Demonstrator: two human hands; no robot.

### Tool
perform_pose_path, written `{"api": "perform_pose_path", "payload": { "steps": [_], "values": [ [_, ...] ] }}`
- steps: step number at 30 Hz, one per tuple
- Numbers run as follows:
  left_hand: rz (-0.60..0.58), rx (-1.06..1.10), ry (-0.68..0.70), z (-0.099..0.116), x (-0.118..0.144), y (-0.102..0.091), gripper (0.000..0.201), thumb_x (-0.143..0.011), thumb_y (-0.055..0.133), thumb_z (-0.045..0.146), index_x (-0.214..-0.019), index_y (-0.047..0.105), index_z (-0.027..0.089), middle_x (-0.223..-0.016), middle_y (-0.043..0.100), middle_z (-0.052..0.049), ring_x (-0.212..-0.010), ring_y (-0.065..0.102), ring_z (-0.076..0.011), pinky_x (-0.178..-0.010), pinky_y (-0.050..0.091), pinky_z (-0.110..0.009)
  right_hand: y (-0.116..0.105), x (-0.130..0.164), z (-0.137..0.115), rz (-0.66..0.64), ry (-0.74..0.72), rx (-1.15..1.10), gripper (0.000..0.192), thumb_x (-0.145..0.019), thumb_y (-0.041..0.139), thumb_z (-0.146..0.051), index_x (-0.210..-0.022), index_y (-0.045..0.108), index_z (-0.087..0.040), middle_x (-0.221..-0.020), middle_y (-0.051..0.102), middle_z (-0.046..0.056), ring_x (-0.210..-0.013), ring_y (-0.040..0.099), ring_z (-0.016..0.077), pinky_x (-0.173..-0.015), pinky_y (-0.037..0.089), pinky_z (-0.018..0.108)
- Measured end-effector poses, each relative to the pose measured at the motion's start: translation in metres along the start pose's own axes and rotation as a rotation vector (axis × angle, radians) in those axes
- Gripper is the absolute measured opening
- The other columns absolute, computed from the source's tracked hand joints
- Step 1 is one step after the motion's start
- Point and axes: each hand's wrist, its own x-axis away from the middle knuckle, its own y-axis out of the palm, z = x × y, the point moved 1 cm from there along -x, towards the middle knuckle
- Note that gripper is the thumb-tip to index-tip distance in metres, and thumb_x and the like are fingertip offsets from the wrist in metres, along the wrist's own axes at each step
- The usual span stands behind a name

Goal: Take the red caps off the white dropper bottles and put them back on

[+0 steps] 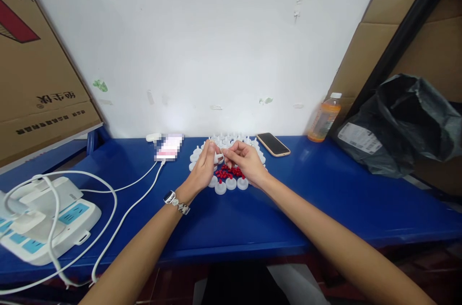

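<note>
My left hand (205, 165) is closed around a white nozzle cap (218, 156), whose narrow spout points to the right. At the spout's end, the fingers of my right hand (247, 160) are pinched together; whatever they hold is too small to make out. Small red tips (224, 171) lie in a loose pile on the table beneath my hands. In front of the pile stand several translucent white nozzle caps (231, 183) with red tips on their spouts. Many plain white nozzle caps (227, 139) are grouped behind my hands, partly hidden by them.
On the blue table (288, 209), a phone (273, 144) lies right of the caps and a charging phone (169, 147) left. A power strip (68, 218) with looping white cables occupies the left. An orange drink bottle (325, 117) and a dark plastic bag (400, 122) stand at right.
</note>
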Motion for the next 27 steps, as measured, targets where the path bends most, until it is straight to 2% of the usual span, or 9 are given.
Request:
{"api": "perform_pose_path", "payload": {
  "steps": [6,9,12,15,17,18,20,23,27],
  "values": [
    [0.060,0.306,-0.145,0.011,-0.003,0.013,0.051,-0.096,0.023,0.070,-0.089,0.043,0.024,-0.079,0.057,-0.002,-0.069,0.059,-0.0170,-0.066,0.052,-0.033,0.012,0.002,-0.002,0.061,-0.087,-0.035,0.040,-0.071,0.082,-0.047,-0.068,0.052,-0.020,-0.055,0.059,-0.004,-0.049,0.050,0.0090,-0.053,0.042,0.024],
    [0.056,0.391,-0.167,0.014,-0.005,0.012,0.051,-0.095,0.023,0.070,-0.088,0.041,0.023,-0.077,0.055,0.000,-0.065,0.056,-0.0146,-0.065,0.050,-0.030,0.016,0.001,-0.006,0.067,-0.123,0.016,0.041,-0.071,0.081,-0.048,-0.067,0.052,-0.020,-0.055,0.059,-0.003,-0.049,0.050,0.0089,-0.053,0.043,0.025],
    [-0.006,0.239,-0.074,0.019,-0.006,-0.003,0.048,-0.097,0.029,0.065,-0.086,0.047,0.021,-0.082,0.058,-0.001,-0.072,0.056,-0.0144,-0.068,0.048,-0.028,0.015,-0.002,-0.007,0.045,-0.144,0.056,0.040,-0.072,0.080,-0.049,-0.068,0.053,-0.020,-0.056,0.060,-0.003,-0.050,0.052,0.0096,-0.054,0.044,0.025],
    [-0.192,-0.040,0.071,0.026,-0.007,-0.025,0.039,-0.095,0.049,0.056,-0.092,0.061,0.019,-0.089,0.065,-0.003,-0.078,0.057,-0.0150,-0.072,0.047,-0.027,0.011,-0.006,-0.007,0.038,-0.156,0.100,0.039,-0.072,0.080,-0.049,-0.071,0.055,-0.019,-0.060,0.062,-0.002,-0.053,0.054,0.0109,-0.055,0.044,0.026],
    [-0.290,-0.113,0.077,0.027,-0.007,-0.039,0.036,-0.094,0.053,0.052,-0.099,0.067,0.019,-0.094,0.069,-0.003,-0.078,0.058,-0.0149,-0.070,0.046,-0.027,0.005,-0.010,-0.006,0.018,-0.158,0.147,0.035,-0.076,0.076,-0.050,-0.078,0.059,-0.019,-0.066,0.066,0.000,-0.055,0.056,0.0118,-0.056,0.045,0.027],
    [-0.298,-0.130,0.070,0.026,-0.008,-0.046,0.035,-0.092,0.056,0.051,-0.096,0.068,0.019,-0.091,0.069,-0.004,-0.076,0.059,-0.0151,-0.069,0.046,-0.027,0.001,-0.012,-0.005,0.015,-0.161,0.184,0.034,-0.079,0.072,-0.050,-0.083,0.061,-0.019,-0.069,0.067,0.000,-0.056,0.056,0.0121,-0.057,0.045,0.027],
    [-0.307,-0.146,0.013,0.021,-0.008,-0.056,0.033,-0.089,0.060,0.049,-0.094,0.068,0.017,-0.089,0.070,-0.005,-0.076,0.060,-0.0160,-0.068,0.046,-0.028,-0.010,-0.015,-0.004,0.041,-0.182,0.312,0.030,-0.086,0.064,-0.048,-0.088,0.062,-0.019,-0.070,0.067,0.001,-0.057,0.056,0.0129,-0.058,0.045,0.028],
    [-0.327,-0.142,-0.097,0.012,-0.009,-0.064,0.032,-0.087,0.063,0.047,-0.098,0.064,0.017,-0.086,0.071,-0.005,-0.074,0.062,-0.0164,-0.065,0.046,-0.027,-0.028,-0.019,-0.001,0.088,-0.190,0.634,0.020,-0.087,0.060,-0.037,-0.082,0.064,-0.018,-0.071,0.067,0.002,-0.064,0.057,0.0151,-0.063,0.043,0.029],
    [-0.308,-0.288,-0.045,0.006,-0.009,-0.064,0.026,-0.084,0.065,0.044,-0.090,0.066,0.019,-0.100,0.069,-0.006,-0.086,0.062,-0.0182,-0.072,0.046,-0.029,-0.040,-0.022,0.007,0.019,-0.167,1.055,0.011,-0.083,0.061,-0.027,-0.081,0.068,-0.019,-0.081,0.070,0.003,-0.079,0.059,0.0190,-0.078,0.040,0.034]
  ]
}}
